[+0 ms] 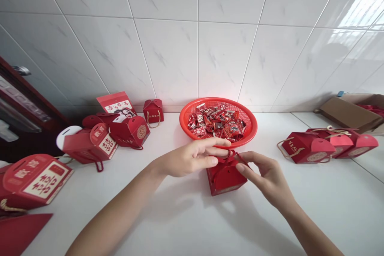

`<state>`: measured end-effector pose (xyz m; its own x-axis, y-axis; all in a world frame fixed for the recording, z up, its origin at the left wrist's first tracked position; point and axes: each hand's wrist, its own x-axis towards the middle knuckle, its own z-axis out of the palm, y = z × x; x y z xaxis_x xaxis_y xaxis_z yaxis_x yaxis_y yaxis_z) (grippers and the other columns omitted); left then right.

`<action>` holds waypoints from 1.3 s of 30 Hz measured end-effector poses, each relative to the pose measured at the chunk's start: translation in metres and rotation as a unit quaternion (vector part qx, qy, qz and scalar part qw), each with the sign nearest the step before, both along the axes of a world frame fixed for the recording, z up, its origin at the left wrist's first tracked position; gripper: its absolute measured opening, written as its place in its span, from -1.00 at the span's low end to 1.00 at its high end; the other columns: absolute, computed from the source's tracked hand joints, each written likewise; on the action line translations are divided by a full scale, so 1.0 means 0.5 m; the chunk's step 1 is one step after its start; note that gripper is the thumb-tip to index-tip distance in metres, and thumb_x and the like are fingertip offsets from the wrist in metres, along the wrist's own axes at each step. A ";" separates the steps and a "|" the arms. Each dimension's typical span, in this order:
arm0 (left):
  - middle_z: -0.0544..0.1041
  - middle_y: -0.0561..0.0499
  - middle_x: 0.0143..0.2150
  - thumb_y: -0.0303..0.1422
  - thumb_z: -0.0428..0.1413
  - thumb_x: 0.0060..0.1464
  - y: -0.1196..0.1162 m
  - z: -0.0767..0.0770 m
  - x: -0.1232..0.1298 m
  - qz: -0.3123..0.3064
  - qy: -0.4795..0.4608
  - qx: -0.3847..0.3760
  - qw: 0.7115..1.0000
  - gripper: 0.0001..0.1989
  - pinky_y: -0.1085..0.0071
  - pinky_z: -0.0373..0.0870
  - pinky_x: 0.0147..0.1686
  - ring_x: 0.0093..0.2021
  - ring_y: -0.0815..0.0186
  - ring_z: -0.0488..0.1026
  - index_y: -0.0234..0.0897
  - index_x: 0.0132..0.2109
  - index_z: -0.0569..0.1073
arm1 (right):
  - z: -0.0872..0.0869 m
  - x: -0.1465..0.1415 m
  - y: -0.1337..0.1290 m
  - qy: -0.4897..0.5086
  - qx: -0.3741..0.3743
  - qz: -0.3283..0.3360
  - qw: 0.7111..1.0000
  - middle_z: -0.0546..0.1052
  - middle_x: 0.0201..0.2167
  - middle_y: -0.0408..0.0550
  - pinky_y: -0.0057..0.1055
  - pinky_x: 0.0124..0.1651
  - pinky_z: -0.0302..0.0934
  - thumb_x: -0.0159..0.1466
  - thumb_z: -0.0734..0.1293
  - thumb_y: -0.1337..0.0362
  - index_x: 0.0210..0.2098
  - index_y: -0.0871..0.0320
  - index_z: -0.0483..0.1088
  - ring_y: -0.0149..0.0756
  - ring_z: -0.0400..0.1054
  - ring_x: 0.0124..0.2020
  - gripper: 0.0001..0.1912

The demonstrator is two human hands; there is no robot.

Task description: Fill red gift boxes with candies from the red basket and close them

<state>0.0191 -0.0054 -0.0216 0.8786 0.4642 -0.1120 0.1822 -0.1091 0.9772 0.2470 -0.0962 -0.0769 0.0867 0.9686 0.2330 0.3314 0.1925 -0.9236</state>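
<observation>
A small red candy box (226, 178) with a dark red cord stands on the white table in front of me. Its top flaps are partly hidden by my fingers. My right hand (262, 172) pinches the cord between thumb and fingers at the box's top right. My left hand (196, 157) hovers at the upper left of the box, fingers stretched out and thumb apart, with the fingertips close to the cord. Just behind the box, a red plastic basket (255, 128) holds many red-wrapped candies (217, 122).
Several red gift boxes (129, 131) stand at the left, some with double-happiness labels. More red boxes (306, 148) sit in a row at the right, near an open cardboard carton (342, 112). A small red box (153, 111) stands against the tiled wall (168, 64).
</observation>
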 end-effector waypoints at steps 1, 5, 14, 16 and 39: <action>0.32 -0.19 0.42 -0.34 0.04 0.34 -0.007 -0.001 0.001 -0.005 0.008 0.025 1.000 -0.45 0.04 0.21 0.35 0.45 0.11 0.18 -0.12 0.42 0.18 | 0.005 -0.010 0.002 -0.021 0.003 0.001 1.000 0.62 -0.36 -0.02 -0.31 -0.25 0.39 0.22 0.45 -0.02 -0.30 0.11 0.56 -0.18 0.46 -0.32 -0.69; 0.04 -0.10 0.54 -0.34 -0.05 0.39 -0.031 0.004 0.002 -0.033 0.032 0.111 0.993 -0.39 0.05 0.08 0.43 0.52 0.13 0.00 -0.09 0.51 0.01 | 0.016 -0.045 0.010 -0.038 0.011 -0.026 0.999 0.57 -0.44 -0.07 -0.35 -0.31 0.36 0.21 0.44 0.00 -0.40 0.11 0.50 -0.24 0.41 -0.39 -0.70; 0.07 -0.06 0.54 -0.17 0.06 0.34 -0.036 0.010 0.001 -0.041 0.055 0.163 0.984 -0.31 0.03 0.11 0.42 0.51 0.08 0.02 -0.07 0.51 0.03 | 0.036 0.010 0.013 0.001 0.090 -0.175 0.980 0.57 -0.47 -0.08 -0.35 -0.30 0.33 0.23 0.39 0.10 -0.45 0.10 0.49 -0.23 0.41 -0.40 -0.78; 0.10 -0.08 0.53 -0.14 0.07 0.34 -0.030 0.009 0.000 -0.039 0.066 0.158 0.984 -0.31 0.07 0.20 0.37 0.50 0.09 0.05 -0.06 0.50 0.04 | 0.038 0.043 0.020 0.031 0.098 -0.238 0.966 0.54 -0.50 -0.09 -0.37 -0.35 0.30 0.21 0.39 0.12 -0.48 0.09 0.46 -0.26 0.40 -0.43 -0.79; 0.14 -0.04 0.51 -0.11 0.03 0.34 -0.012 0.001 -0.006 -0.049 0.157 0.282 0.945 -0.33 0.17 0.08 0.43 0.47 0.07 0.13 -0.14 0.49 0.09 | -0.094 0.230 0.104 -0.393 0.224 -0.387 0.804 0.57 -0.01 0.20 0.09 0.12 0.19 0.26 0.36 0.10 -0.12 0.15 0.47 0.13 0.36 0.06 -0.71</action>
